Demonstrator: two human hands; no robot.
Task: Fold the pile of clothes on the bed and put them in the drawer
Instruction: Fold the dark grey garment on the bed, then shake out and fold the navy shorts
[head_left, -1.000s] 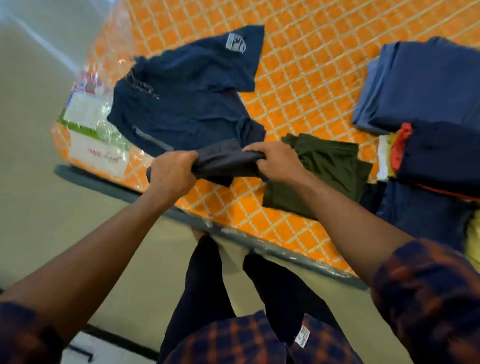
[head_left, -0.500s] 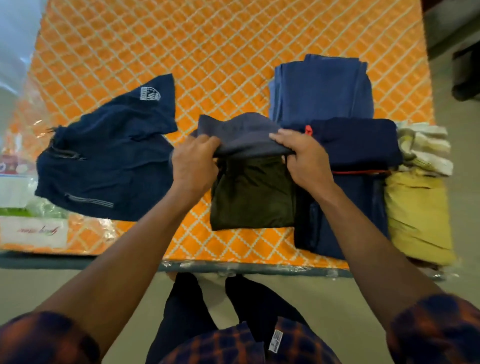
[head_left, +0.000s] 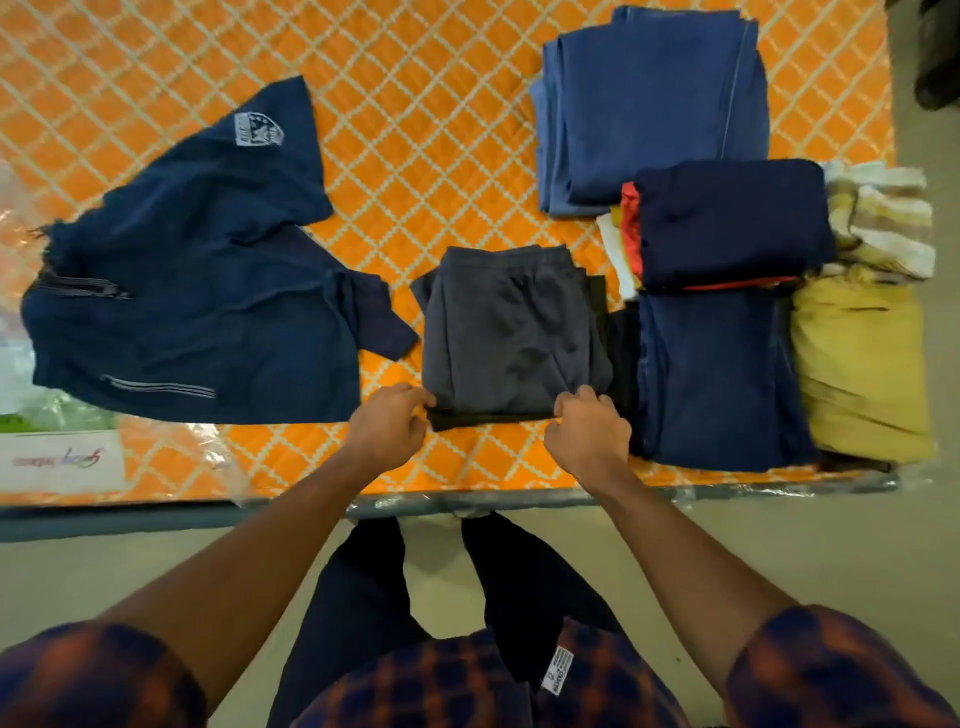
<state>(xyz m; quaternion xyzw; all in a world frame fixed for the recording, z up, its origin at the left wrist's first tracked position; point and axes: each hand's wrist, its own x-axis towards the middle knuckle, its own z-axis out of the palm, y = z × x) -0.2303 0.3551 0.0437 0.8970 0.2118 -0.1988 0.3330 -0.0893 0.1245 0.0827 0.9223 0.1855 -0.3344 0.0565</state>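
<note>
Head camera view, looking down from where the person stands at the near edge of a bed with an orange lattice-patterned mattress (head_left: 441, 130). A grey folded garment (head_left: 511, 332) lies near the middle of that edge, squarely on top of a darker folded piece (head_left: 483, 419) whose near edge peeks out beneath it.

The left hand (head_left: 387, 428) has curled fingers pinching the grey garment's near left corner. The right hand (head_left: 587, 431) has curled fingers gripping its near right corner.

To the left a navy shirt (head_left: 197, 312) with a crest lies spread out, not yet folded. To the right sit finished folds: a large blue stack (head_left: 649, 104) at the far side, a navy piece with red trim (head_left: 727, 223), another navy fold (head_left: 717, 374) nearer, a mustard garment (head_left: 857, 374) and a striped cloth (head_left: 883, 223). No drawer is in view.

To my eye the step is settling the grey fold onto its stack. It goes best if both corners are drawn level with the piece below, the slippery-looking fabric is smoothed flat, and the fingers let go gently so the fold does not spring open.
</note>
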